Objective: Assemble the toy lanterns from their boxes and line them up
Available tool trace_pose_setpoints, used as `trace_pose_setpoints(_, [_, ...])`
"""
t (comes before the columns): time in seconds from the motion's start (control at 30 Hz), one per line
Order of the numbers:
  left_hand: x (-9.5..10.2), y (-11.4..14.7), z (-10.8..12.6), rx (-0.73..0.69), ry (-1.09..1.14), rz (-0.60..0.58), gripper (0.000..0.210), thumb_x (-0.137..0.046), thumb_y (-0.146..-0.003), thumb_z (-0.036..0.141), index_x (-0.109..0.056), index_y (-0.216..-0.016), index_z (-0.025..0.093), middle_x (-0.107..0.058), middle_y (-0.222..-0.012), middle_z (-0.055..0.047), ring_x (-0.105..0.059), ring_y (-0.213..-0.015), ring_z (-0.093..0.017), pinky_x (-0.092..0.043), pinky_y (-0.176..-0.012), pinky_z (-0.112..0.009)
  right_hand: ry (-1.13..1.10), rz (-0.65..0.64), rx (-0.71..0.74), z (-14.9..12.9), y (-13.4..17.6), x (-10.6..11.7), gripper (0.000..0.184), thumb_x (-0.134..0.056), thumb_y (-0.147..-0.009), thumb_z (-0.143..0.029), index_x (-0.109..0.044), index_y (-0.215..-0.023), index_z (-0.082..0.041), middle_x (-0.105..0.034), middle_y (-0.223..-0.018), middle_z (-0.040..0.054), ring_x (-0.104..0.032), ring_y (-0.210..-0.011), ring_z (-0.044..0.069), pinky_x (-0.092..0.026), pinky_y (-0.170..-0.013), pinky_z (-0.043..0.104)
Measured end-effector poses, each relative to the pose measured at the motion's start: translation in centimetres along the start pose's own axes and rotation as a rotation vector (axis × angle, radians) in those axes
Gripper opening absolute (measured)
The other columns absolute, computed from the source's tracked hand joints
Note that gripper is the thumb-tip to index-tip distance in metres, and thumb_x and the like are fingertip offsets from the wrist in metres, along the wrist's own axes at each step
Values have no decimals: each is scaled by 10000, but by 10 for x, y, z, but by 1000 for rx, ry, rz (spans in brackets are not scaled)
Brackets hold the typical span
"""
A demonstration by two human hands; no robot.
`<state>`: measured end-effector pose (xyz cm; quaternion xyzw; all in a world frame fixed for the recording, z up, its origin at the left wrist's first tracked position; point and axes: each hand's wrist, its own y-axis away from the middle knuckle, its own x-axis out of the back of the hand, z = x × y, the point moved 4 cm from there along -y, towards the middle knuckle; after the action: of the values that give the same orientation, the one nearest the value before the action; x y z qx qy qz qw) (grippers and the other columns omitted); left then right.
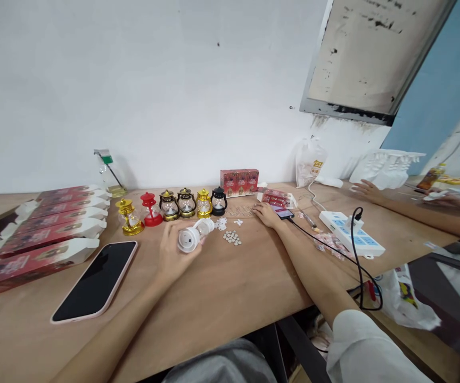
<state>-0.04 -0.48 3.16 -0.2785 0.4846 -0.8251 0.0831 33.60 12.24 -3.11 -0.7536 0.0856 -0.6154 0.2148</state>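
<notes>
My left hand (169,249) is wrapped round a white mini lantern (190,239), tilted so that its round underside faces me. My right hand (267,214) lies on the table, fingers stretched out beside small clear pieces (240,211) too fine to make out. Its edge is close to a small lit phone (284,213). Between my hands lie several silver button cells (232,238) and small white pieces (220,224). Behind them stands a row of mini lanterns: gold (129,218), red (150,209), bronze (169,205), yellow (204,204) and black (218,202).
Red boxes (42,260) and a large phone (96,281) lie at left. A clear bottle (112,178) stands behind. Further right are a screwdriver (309,219), a power strip (350,234) with black cables, and a plastic bag (310,159). Another person's hand (368,191) rests beyond.
</notes>
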Motion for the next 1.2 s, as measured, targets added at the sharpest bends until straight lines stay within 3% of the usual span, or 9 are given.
trace_pose_setpoints(0.17, [0,2,0,-49,-50,13,373,-649,-693,309,-504,-1021,205,-574,-990,-67,-557,-926,-222,-449,-793,-348,-26,179,-55,-27,9,23,358,-303,-918,-256,-580,-1107,-130,-525,-1178,167,-433,-1119,270,-331,-959,410])
trace_pose_setpoints(0.33, [0,5,0,-92,-151,-51,382,-589,-736,280,-521,-1105,207,-604,-1050,-89,-536,-943,-247,-399,-804,-367,-454,507,82,-115,39,37,244,-356,-908,-316,-528,-1050,-214,-535,-1058,107,-482,-1040,233,-378,-921,402])
trace_pose_setpoints(0.43, [-1,7,-4,-44,-298,-49,412,-593,-746,305,-533,-1141,206,-630,-1048,-93,-505,-909,-269,-341,-776,-382,-759,506,182,-177,61,36,175,-453,-882,-339,-485,-1025,-244,-528,-1007,75,-514,-931,198,-441,-814,360])
trace_pose_setpoints(0.53, [-4,8,-3,-71,-338,-57,410,-584,-761,310,-541,-1155,201,-635,-1048,-98,-475,-958,-283,-296,-791,-389,-846,421,266,-217,75,35,159,-543,-841,-325,-500,-977,-254,-517,-964,60,-516,-892,189,-450,-787,357])
trace_pose_setpoints(0.8, [-10,10,10,-287,-384,-73,288,-536,-767,227,-562,-1050,180,-649,-966,-97,-567,-873,-218,-275,-819,-373,-836,410,337,-223,81,46,99,-558,-836,-338,-592,-826,-246,-495,-845,33,-515,-839,178,-426,-778,336])
trace_pose_setpoints(1.0, [-11,12,11,-299,-385,-126,305,-500,-772,209,-541,-1073,180,-661,-997,-99,-580,-912,-228,-260,-819,-385,-642,364,416,-225,80,42,207,-460,-888,-379,-579,-805,-232,-543,-823,55,-503,-802,190,-407,-735,333])
trace_pose_setpoints(1.2, [-8,10,15,-344,-415,-135,208,-489,-798,256,-562,-973,169,-684,-854,-74,-565,-743,-203,-239,-682,-350,-502,418,483,-227,79,38,263,-382,-919,-390,-525,-795,-207,-558,-794,66,-488,-747,188,-383,-692,321])
